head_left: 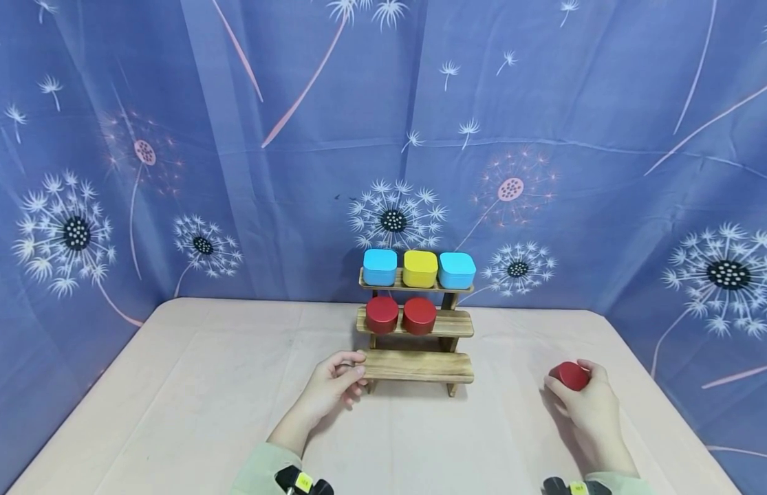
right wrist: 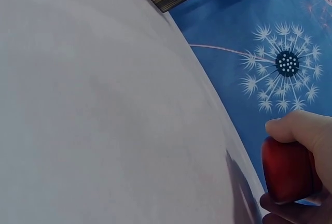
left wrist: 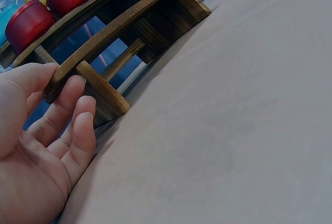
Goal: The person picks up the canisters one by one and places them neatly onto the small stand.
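Note:
A three-tier wooden display stand (head_left: pixel 418 366) stands at the middle of the table. My left hand (head_left: pixel 333 381) pinches the left end of its lowest tier; in the left wrist view the thumb lies on top and the fingers (left wrist: pixel 70 92) are below. Out to the right, my right hand (head_left: pixel 590 402) grips a round red tin (head_left: pixel 569 375) between thumb and fingers. The right wrist view shows this red tin (right wrist: pixel 289 171) with its shadow on the table beside it. Two more red tins (head_left: pixel 382 314) sit side by side on the middle tier, at its left and centre.
On the top tier stand a light blue tin (head_left: pixel 380 267), a yellow tin (head_left: pixel 420 269) and another light blue tin (head_left: pixel 457 270) in a row. A pale cloth covers the table (head_left: pixel 191 399). Blue dandelion-print curtains (head_left: pixel 309 185) hang behind and along both sides.

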`<state>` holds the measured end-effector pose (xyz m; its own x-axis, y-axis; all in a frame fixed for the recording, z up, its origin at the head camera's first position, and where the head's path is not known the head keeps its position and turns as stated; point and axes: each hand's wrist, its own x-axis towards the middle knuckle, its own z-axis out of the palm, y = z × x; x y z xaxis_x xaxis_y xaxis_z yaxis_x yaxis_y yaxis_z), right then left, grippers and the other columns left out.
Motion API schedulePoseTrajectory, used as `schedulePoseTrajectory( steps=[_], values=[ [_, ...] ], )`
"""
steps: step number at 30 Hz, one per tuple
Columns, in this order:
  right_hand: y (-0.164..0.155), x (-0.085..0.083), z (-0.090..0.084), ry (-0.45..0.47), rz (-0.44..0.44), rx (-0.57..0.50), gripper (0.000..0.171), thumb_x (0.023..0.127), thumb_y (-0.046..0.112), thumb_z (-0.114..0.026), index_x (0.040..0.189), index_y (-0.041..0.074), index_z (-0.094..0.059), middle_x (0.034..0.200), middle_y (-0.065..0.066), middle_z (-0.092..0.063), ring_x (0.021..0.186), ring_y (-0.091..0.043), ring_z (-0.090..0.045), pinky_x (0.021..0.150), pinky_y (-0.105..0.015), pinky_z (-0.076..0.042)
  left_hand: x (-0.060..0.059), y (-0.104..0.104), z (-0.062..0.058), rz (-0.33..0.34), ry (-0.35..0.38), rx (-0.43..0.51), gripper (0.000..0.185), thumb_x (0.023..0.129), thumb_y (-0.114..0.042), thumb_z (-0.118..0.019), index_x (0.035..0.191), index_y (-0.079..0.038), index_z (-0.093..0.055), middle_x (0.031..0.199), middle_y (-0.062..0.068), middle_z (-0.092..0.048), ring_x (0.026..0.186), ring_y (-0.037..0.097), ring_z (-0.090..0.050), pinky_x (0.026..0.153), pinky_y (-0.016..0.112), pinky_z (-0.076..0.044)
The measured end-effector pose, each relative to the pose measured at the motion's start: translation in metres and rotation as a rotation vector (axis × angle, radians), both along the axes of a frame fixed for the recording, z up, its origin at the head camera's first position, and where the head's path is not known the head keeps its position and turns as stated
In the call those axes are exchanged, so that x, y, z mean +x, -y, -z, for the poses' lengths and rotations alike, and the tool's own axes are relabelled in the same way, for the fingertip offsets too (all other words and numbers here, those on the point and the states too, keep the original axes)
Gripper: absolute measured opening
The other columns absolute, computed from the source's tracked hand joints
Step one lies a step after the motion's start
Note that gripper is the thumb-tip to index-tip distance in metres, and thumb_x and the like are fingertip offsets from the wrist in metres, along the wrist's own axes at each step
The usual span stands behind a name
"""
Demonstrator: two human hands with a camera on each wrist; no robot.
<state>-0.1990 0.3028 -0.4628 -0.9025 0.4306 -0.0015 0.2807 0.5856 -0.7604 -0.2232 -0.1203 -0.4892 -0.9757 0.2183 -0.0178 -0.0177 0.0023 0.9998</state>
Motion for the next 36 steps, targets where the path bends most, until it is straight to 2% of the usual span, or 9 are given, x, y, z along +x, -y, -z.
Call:
schedulePoseTrajectory(
  steps=[6,10,16,20,24,30,33,35,36],
  values=[
    [0.002,0.000,-0.001,-0.016,-0.003,-0.007,0.083,0.084,0.026,-0.069,0.143,-0.005,-0.020,0.132,-0.035,-0.038,0.119,-0.047,-0.043,0.089,-0.052,-0.052,0.002,0.000,-0.002,0.005,-0.004,0.008,0.036,0.091,-0.015,-0.061,0.123,0.002,-0.053,0.082,0.011,-0.069,0.061,0.009,-0.059,0.047,0.022,-0.050],
    [0.004,-0.001,-0.001,-0.034,0.001,-0.004,0.083,0.084,0.025,-0.068,0.144,-0.005,-0.020,0.133,-0.036,-0.038,0.120,-0.048,-0.043,0.097,-0.058,-0.044,0.002,0.000,-0.002,0.009,-0.009,0.012,0.037,0.091,-0.015,-0.061,0.123,0.002,-0.053,0.084,0.014,-0.068,0.062,0.009,-0.059,0.047,0.022,-0.050],
    [0.008,0.000,-0.003,-0.058,-0.010,0.011,0.081,0.083,0.024,-0.068,0.143,-0.005,-0.021,0.133,-0.035,-0.038,0.118,-0.048,-0.044,0.093,-0.056,-0.048,0.002,0.000,-0.001,0.011,-0.005,0.009,0.037,0.091,-0.015,-0.062,0.122,0.002,-0.053,0.083,0.013,-0.068,0.061,0.009,-0.059,0.047,0.021,-0.050],
    [0.010,0.000,-0.003,-0.068,-0.016,0.019,0.081,0.084,0.026,-0.068,0.142,-0.005,-0.021,0.133,-0.035,-0.038,0.118,-0.048,-0.044,0.095,-0.057,-0.046,0.001,0.000,0.000,0.011,-0.007,0.011,0.037,0.091,-0.015,-0.062,0.122,0.002,-0.053,0.083,0.012,-0.068,0.061,0.009,-0.059,0.047,0.021,-0.050],
    [0.011,0.000,-0.003,-0.072,-0.010,0.011,0.080,0.084,0.026,-0.069,0.142,-0.004,-0.022,0.133,-0.034,-0.039,0.119,-0.047,-0.044,0.093,-0.055,-0.049,0.001,0.000,-0.001,0.014,-0.008,0.018,0.037,0.092,-0.016,-0.061,0.123,0.002,-0.052,0.083,0.011,-0.068,0.061,0.010,-0.059,0.047,0.022,-0.050],
    [0.013,0.001,-0.004,-0.081,-0.009,0.014,0.079,0.084,0.028,-0.069,0.141,-0.004,-0.025,0.132,-0.031,-0.042,0.119,-0.045,-0.046,0.086,-0.046,-0.055,0.002,0.000,-0.002,0.010,-0.001,0.014,0.037,0.091,-0.016,-0.061,0.123,0.001,-0.052,0.082,0.009,-0.068,0.062,0.009,-0.058,0.047,0.022,-0.050],
    [0.014,0.002,-0.005,-0.092,-0.012,0.014,0.076,0.084,0.028,-0.069,0.140,-0.002,-0.027,0.130,-0.030,-0.044,0.118,-0.042,-0.047,0.075,-0.030,-0.057,0.001,0.000,-0.001,0.007,0.001,0.012,0.037,0.091,-0.016,-0.062,0.123,0.001,-0.053,0.082,0.009,-0.068,0.062,0.009,-0.059,0.047,0.022,-0.050],
    [0.015,0.002,-0.005,-0.099,-0.014,0.022,0.075,0.084,0.028,-0.070,0.140,-0.001,-0.029,0.130,-0.028,-0.045,0.117,-0.040,-0.048,0.069,-0.016,-0.051,0.001,0.000,-0.001,0.004,0.005,0.011,0.037,0.091,-0.017,-0.062,0.122,0.001,-0.053,0.081,0.008,-0.068,0.062,0.009,-0.059,0.048,0.021,-0.050],
    [0.015,0.003,-0.005,-0.102,-0.016,0.025,0.075,0.084,0.029,-0.070,0.140,0.000,-0.030,0.130,-0.027,-0.046,0.116,-0.039,-0.049,0.067,-0.014,-0.048,0.001,0.000,-0.001,0.003,0.006,0.008,0.036,0.091,-0.017,-0.062,0.121,0.001,-0.053,0.080,0.007,-0.068,0.062,0.009,-0.059,0.048,0.021,-0.050]
  ],
)
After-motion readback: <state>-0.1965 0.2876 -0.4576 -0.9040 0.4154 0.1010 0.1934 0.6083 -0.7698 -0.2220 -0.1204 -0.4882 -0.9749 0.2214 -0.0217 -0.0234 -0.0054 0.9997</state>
